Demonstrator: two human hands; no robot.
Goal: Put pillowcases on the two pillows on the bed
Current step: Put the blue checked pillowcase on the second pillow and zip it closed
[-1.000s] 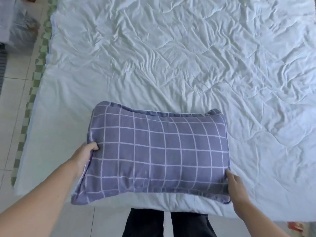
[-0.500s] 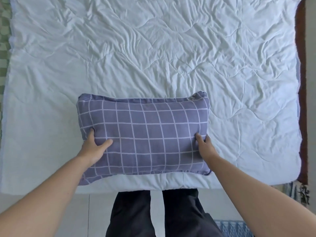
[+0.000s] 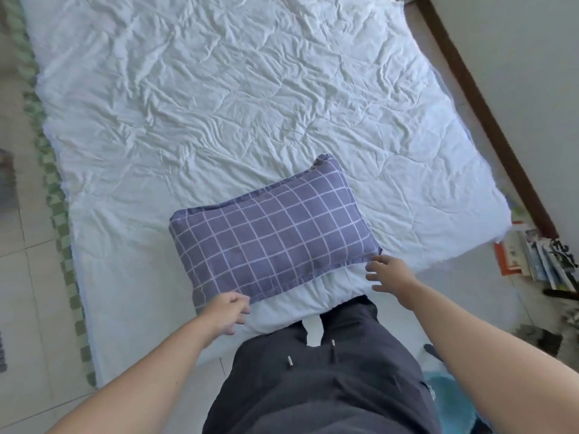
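The cased pillow [image 3: 272, 233] is laid slantwise just beyond both slack, empty hands, left hand [image 3: 227, 310] touching, right hand [image 3: 388, 274] beside.

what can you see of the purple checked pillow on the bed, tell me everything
The pillow is plump and rectangular, in a purple fabric case with a thin white grid and a flat stitched border. It lies flat and askew on the wrinkled white quilt, near the edge closest to the person. The left hand is at its near corner, fingers at the border; the right hand hovers open just off the other near corner.
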